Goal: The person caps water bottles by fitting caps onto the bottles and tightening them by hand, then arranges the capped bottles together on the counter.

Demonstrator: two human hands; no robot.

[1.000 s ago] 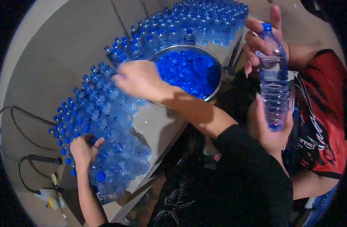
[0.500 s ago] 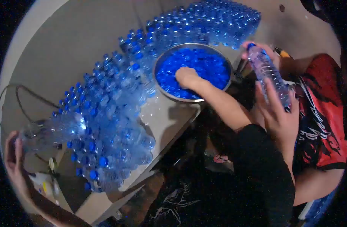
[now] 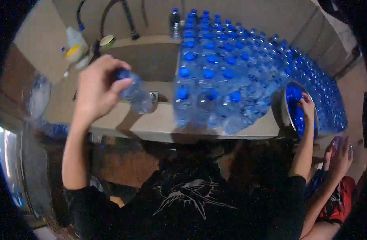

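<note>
My left hand (image 3: 101, 86) is wrapped round the top of a clear plastic bottle (image 3: 138, 96), which hangs tilted above the counter near the sink. At the right, my right hand (image 3: 307, 106) reaches into a metal bowl (image 3: 286, 114) of blue caps (image 3: 294, 96), its fingertips pressed together at the caps; what they hold, if anything, is too small to make out. Between my hands stand rows of clear bottles (image 3: 209, 74), many with blue caps on.
Behind my left hand lies a sink (image 3: 151, 60) with black hoses (image 3: 127, 20) above it. A spray bottle (image 3: 75, 38) is at the back left. A co-worker's hands (image 3: 338, 156) hold a bottle at the far right, beside the bowl.
The view has swung left. My left hand, earlier at the far left with a bottle, now holds a bottle over the counter. My right hand remains at the bowl, now near its edge.
</note>
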